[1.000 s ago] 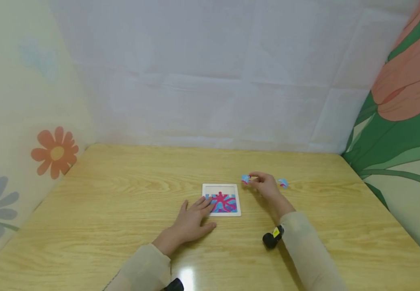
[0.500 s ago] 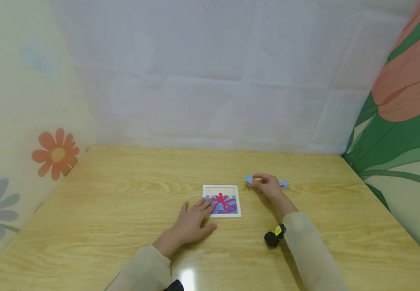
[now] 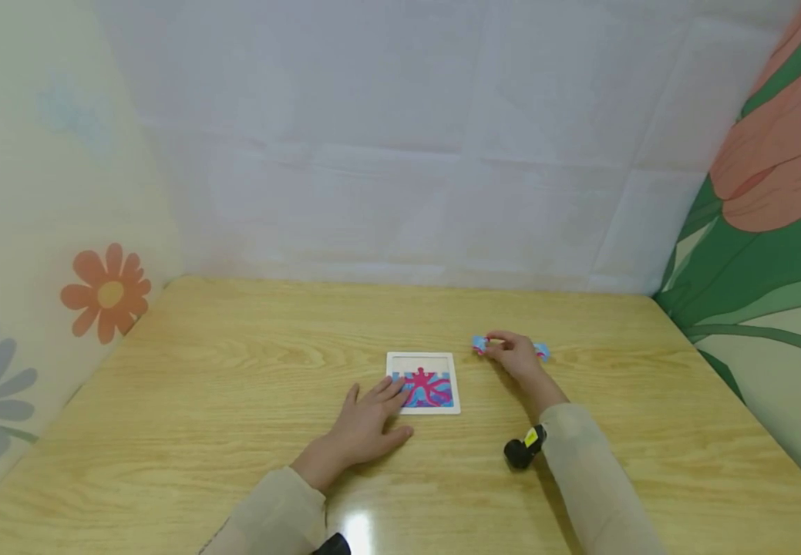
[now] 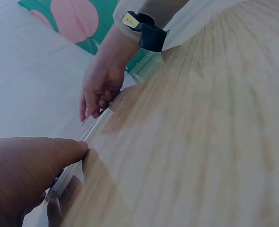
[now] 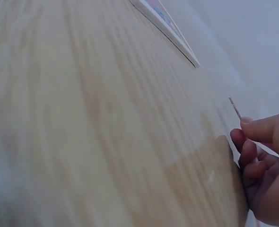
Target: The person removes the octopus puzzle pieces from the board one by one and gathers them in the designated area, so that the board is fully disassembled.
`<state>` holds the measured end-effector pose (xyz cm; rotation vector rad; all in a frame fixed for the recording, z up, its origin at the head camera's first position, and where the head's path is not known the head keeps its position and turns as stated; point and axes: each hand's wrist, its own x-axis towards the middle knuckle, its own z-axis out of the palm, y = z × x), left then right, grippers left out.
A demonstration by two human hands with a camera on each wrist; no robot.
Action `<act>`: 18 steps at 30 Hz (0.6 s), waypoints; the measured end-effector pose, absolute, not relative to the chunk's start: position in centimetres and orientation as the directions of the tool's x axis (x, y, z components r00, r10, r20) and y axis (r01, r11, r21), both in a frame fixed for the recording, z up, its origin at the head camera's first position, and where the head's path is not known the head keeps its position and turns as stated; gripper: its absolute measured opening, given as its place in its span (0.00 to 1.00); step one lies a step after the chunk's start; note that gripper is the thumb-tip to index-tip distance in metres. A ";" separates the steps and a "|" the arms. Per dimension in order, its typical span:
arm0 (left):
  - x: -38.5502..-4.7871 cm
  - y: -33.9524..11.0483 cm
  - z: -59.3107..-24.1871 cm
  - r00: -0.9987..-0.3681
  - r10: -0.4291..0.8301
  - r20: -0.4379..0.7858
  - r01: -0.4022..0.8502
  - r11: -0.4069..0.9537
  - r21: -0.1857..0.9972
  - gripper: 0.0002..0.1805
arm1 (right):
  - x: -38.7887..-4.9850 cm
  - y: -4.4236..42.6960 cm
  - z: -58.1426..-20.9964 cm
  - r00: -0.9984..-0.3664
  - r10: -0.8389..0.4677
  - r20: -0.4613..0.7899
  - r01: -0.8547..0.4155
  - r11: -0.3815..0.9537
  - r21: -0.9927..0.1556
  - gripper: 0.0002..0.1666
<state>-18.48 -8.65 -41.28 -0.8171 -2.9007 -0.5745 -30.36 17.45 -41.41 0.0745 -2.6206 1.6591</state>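
A small square puzzle frame with a white rim (image 3: 456,393) lies on the table. Pink-and-blue pieces fill its lower part, while a pale strip shows along the top. My left hand (image 3: 364,428) rests with fingers spread on the frame's left side, hiding part of the picture. Up and to the right of the frame, my right hand (image 3: 515,357) pinches a blue-and-pink puzzle piece (image 3: 479,344) between thumb and fingers. In the right wrist view that piece (image 5: 234,108) appears edge-on, raised off the table. Another puzzle piece (image 3: 543,351) lies just beyond the right hand, partly covered by it.
The wood-grain table (image 3: 247,339) meets a white cloth backdrop (image 3: 386,154) at its far edge. Painted walls with flowers flank it left and right. Each wrist carries a black camera (image 3: 523,449).
My right hand has shifted slightly to the right with the puzzle piece, toward the other loose piece. The left hand stays on the frame.
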 end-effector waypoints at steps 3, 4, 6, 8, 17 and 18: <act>-18.5 -8.6 -41.1 -0.855 0.490 0.168 0.517 0.789 0.332 0.32 | -31.1 17.9 -42.5 -0.993 -0.046 0.111 -0.120 0.414 -0.902 0.17; -18.5 -8.6 -41.1 -0.855 0.490 0.168 0.517 0.789 0.332 0.32 | -32.2 18.5 -43.9 -0.986 -0.062 0.154 -0.166 0.389 -0.906 0.17; -18.4 -8.7 -41.0 -0.855 0.491 0.170 0.519 0.788 0.331 0.32 | -34.4 19.8 -46.8 -0.966 -0.099 0.241 -0.260 0.348 -0.901 0.16; -18.4 -8.7 -41.0 -0.854 0.491 0.172 0.519 0.787 0.333 0.32 | -35.8 20.5 -48.4 -0.963 -0.112 0.245 -0.269 0.339 -0.901 0.17; -18.5 -8.7 -40.9 -0.855 0.486 0.182 0.519 0.791 0.325 0.32 | -35.7 20.2 -47.8 -0.985 -0.054 0.162 -0.170 0.415 -0.894 0.17; -18.5 -8.7 -40.9 -0.855 0.486 0.182 0.519 0.791 0.324 0.32 | -35.7 20.3 -47.8 -0.987 -0.053 0.154 -0.162 0.413 -0.896 0.17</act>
